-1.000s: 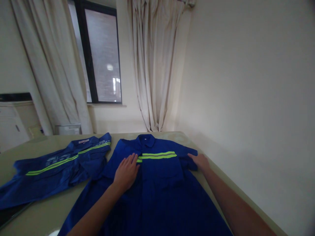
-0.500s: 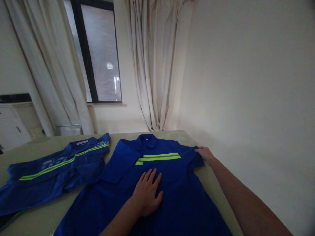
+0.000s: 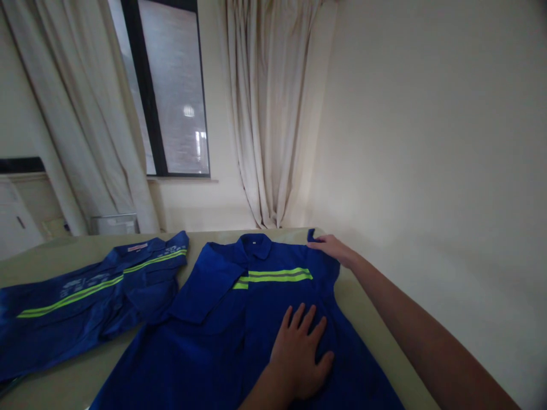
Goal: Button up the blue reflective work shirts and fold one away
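A blue work shirt [image 3: 213,353] with a collar and a yellow-green reflective stripe lies front up, its collar toward the far side. My left hand [image 3: 301,347] rests on the lower right of its front, fingers spread. At the shirt's right shoulder, my right hand [image 3: 331,247] pinches the fabric, and a small flap of blue cloth sticks up beyond the fingertips. The short sleeve on the left lies flat, angled across the body. My right hand partly hides the other sleeve.
To the left lies a second blue garment [image 3: 94,302] with a similar stripe and pale lettering. Both lie on a pale green tabletop [image 3: 43,253]. Beyond are long curtains [image 3: 269,114], a dark-framed window [image 3: 175,91] and a white cabinet [image 3: 17,210]. A bare wall [image 3: 427,142] rises at right.
My right hand has moved left and slightly up from the sleeve's outer edge to the shoulder, drawing fabric along. My left hand has slid right and a little nearer across the shirt front.
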### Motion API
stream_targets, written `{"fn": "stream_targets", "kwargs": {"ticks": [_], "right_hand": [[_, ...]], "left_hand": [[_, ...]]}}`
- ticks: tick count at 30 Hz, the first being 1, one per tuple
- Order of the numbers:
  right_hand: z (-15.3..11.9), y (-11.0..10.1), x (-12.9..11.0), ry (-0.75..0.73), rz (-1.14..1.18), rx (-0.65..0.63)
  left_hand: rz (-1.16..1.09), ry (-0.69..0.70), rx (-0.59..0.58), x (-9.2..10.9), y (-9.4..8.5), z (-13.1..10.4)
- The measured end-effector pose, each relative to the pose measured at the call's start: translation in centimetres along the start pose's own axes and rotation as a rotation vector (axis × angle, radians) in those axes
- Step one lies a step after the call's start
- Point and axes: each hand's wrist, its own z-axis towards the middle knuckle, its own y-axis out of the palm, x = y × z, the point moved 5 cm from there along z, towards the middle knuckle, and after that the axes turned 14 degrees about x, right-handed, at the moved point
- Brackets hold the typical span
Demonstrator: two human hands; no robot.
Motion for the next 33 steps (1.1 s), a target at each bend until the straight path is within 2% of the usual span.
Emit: {"fn": "stream_targets", "kwargs": {"ticks": [2, 3, 6, 8, 12, 15, 17, 20, 22, 23, 27, 29, 33], "right_hand": [[-0.6, 1.1, -3.0, -0.070, 0.082, -0.126], [-1.0, 1.3, -4.1, -0.120, 0.100, -0.123], [-2.7, 1.5, -5.3, -0.271, -0.047, 0.030], [-4.8, 2.8, -4.2, -0.355, -0.216, -0.010], [-10.7, 6.0, -0.7, -0.526, -0.286, -0.338], [-14.0, 5.8, 1.2, -0.630, -0.309, -0.440], [-14.8, 4.9, 2.0, -0.623, -0.291, -0.501], [-14.5, 4.0, 2.1, -0.572, -0.246, -0.597], [-13.3, 4.3, 1.6, -0.522, -0.255, -0.573], [-12.5, 4.7, 1.1, -0.511, -0.268, -0.517], [-9.4, 8.0, -0.4, -0.579, -0.367, -0.234], [-8.2, 10.3, -0.1, -0.565, -0.452, -0.182], [-6.4, 13.7, 2.3, -0.392, -0.607, -0.153]], "left_hand": [[-0.009, -0.008, 0.004, 0.0, -0.2, 0.0], [-0.009, -0.010, 0.004, 0.1, -0.2, 0.1], [0.003, -0.013, 0.000, 0.2, -0.2, 0.1], [0.014, -0.018, -0.002, 0.2, -0.1, 0.1], [0.025, -0.023, 0.020, 0.2, -0.2, 0.2], [0.047, -0.002, 0.066, 0.6, -0.4, 0.4], [0.069, 0.015, 0.100, 0.8, -0.5, 0.4], [0.123, -0.017, 0.189, 0.6, -0.5, 0.4], [0.158, -0.061, 0.240, -0.2, -0.2, 0.4], [0.171, -0.079, 0.244, -0.6, 0.1, 0.4], [0.173, -0.103, 0.155, -2.0, 1.7, 0.4], [0.160, -0.105, 0.135, -2.2, 2.0, 0.4], [0.142, -0.127, 0.080, -2.4, 1.9, 0.7]]}}
